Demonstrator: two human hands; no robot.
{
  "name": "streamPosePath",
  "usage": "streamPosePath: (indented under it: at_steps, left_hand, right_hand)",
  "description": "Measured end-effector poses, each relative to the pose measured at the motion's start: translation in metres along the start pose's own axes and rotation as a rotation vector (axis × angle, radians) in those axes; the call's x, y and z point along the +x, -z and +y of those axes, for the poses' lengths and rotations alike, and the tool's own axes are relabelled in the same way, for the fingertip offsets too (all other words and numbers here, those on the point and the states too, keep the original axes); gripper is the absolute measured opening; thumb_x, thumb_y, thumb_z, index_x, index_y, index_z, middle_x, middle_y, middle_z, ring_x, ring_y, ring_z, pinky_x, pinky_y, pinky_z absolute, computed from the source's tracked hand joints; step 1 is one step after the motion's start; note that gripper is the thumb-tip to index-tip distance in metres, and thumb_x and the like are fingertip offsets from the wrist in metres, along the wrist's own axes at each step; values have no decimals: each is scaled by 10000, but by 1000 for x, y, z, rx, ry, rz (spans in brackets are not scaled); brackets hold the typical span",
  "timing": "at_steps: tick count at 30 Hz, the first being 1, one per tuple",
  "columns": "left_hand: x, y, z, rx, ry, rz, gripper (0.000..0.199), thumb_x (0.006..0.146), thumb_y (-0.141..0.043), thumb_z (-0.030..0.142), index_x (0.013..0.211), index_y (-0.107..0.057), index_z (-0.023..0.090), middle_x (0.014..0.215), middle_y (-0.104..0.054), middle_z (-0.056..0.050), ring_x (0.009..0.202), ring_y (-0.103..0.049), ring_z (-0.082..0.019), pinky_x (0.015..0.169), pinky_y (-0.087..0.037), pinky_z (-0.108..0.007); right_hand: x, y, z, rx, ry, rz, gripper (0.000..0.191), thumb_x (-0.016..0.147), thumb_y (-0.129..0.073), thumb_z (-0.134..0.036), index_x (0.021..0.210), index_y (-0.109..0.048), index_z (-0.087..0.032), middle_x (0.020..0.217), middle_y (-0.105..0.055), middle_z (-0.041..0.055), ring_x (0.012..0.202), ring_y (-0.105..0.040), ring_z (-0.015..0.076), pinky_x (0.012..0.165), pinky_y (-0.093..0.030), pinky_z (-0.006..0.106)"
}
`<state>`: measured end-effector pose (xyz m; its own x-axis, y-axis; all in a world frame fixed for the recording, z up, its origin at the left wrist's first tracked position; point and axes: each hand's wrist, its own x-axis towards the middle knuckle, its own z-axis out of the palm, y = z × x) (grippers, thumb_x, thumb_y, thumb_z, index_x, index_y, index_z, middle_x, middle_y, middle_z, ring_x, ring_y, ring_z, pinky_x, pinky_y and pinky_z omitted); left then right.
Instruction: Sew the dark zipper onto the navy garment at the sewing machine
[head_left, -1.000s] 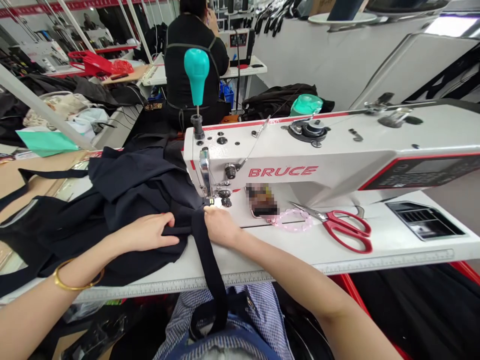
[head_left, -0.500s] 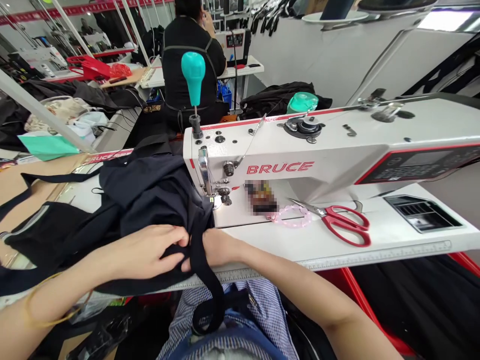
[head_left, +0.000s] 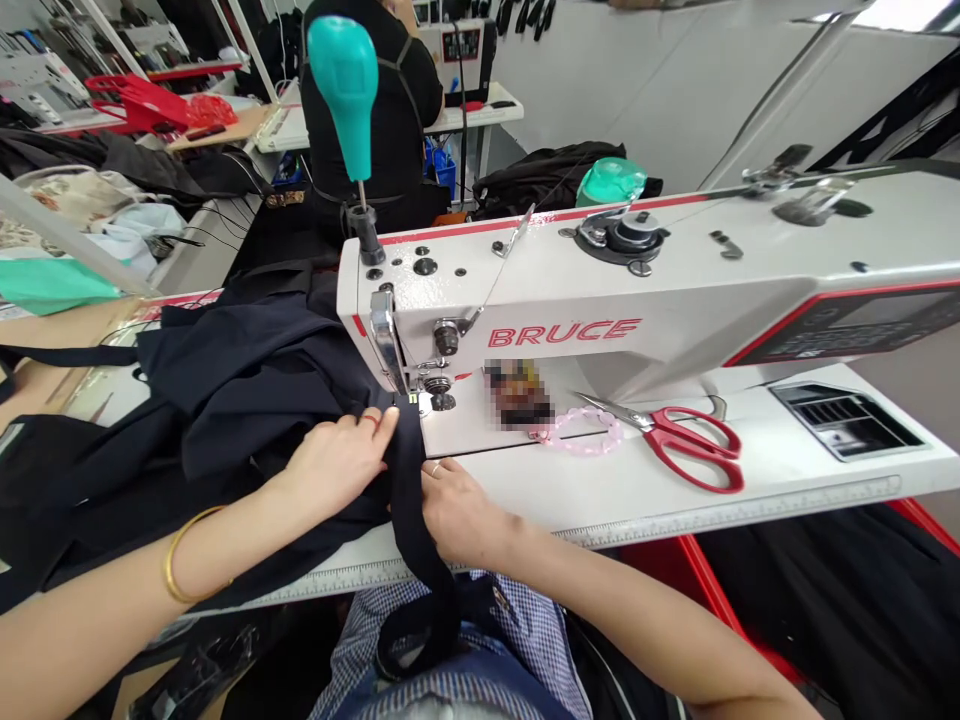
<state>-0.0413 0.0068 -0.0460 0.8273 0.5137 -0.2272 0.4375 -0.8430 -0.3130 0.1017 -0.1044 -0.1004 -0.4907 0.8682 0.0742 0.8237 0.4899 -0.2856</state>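
Observation:
Dark navy fabric [head_left: 247,370] lies bunched on the sewing machine bed, left of the needle area. A long dark band [head_left: 409,490] runs from the presser foot [head_left: 409,398] toward me and curls down into my lap. My left hand [head_left: 341,455], a gold bangle on its wrist, is closed on the fabric at the band's left edge, fingertips close before the foot. On the band's right side, my right hand [head_left: 461,510] is closed round its edge; the thumb and some fingertips are hidden behind it.
The white sewing machine [head_left: 570,290] fills the middle right, a teal-handled screwdriver [head_left: 349,90] upright on its head. Red-handled scissors [head_left: 690,445] and a pink bead bracelet [head_left: 585,432] lie on the table. A person in black [head_left: 367,120] sits beyond.
My left hand has moved up and forward to near the presser foot. The band lies straighter between my hands, and the right hand has shifted slightly right. The view has tilted down.

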Motion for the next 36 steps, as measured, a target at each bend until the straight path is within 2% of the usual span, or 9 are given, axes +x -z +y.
streamPosePath:
  at_steps: [4,7,9,11,13,17,21,26,36]
  left_hand:
    - [13,-24,5,-124,-274,215,426,796,-394,81,1214,-469,108,1180,-539,-173,994,-558,-251,793,-492,-377]
    - [16,-43,-4,-296,-302,335,413,782,-388,57,1179,-495,95,1163,-557,-145,1090,-505,-232,915,-457,-381]
    - [16,-48,-8,-360,-284,380,426,773,-377,45,1179,-493,99,1141,-569,-128,1093,-499,-210,933,-453,-357]
    - [16,-48,-10,-360,-287,389,401,779,-381,57,1155,-511,104,1148,-563,-122,1094,-492,-215,931,-453,-364]
    - [19,-48,-9,-333,-277,402,351,798,-398,85,1120,-534,113,1157,-559,-120,1102,-482,-241,911,-452,-398]
    - [28,-57,-10,-312,-225,462,298,849,-376,106,1085,-556,138,1062,-612,-101,1031,-520,-226,846,-458,-397]
    - [34,-66,-14,-276,-209,470,265,870,-379,145,1008,-603,176,971,-637,-76,897,-547,-197,770,-453,-346]
    - [41,-63,-19,-230,-207,490,278,867,-368,156,906,-642,185,781,-642,-58,690,-536,-175,631,-417,-306]
    - [45,-61,-20,-218,-219,574,274,869,-374,171,882,-648,174,768,-659,-47,668,-562,-171,612,-412,-292]
  right_hand:
    - [4,4,4,25,36,-42,109,758,-518,-181,729,-608,-128,748,-588,76,738,-519,190,625,-379,299]
    - [12,9,16,17,-123,-9,147,852,-446,-219,837,-566,-136,763,-590,55,653,-531,163,567,-369,279]
    - [19,10,27,-55,-236,59,162,887,-400,-222,911,-536,-137,792,-590,57,652,-540,170,544,-363,280]
    - [26,9,38,-161,-235,149,161,893,-380,-178,964,-516,-131,866,-591,78,746,-551,195,591,-380,294]
    - [30,5,46,-232,-148,212,168,895,-357,-131,935,-520,-136,894,-588,83,819,-539,206,660,-388,312]
    - [27,-4,51,-207,-31,235,206,903,-349,-123,805,-528,-156,852,-590,53,739,-518,169,666,-374,304]
    - [23,-5,51,-177,-45,238,186,896,-376,-128,825,-546,-157,859,-597,53,766,-516,168,660,-362,293]
    - [28,-3,54,-173,-101,211,192,880,-386,-123,782,-547,-163,790,-593,48,765,-516,177,646,-357,289]
    - [29,-6,55,-172,-127,238,173,859,-413,-125,752,-540,-173,775,-594,34,741,-512,173,616,-354,289]
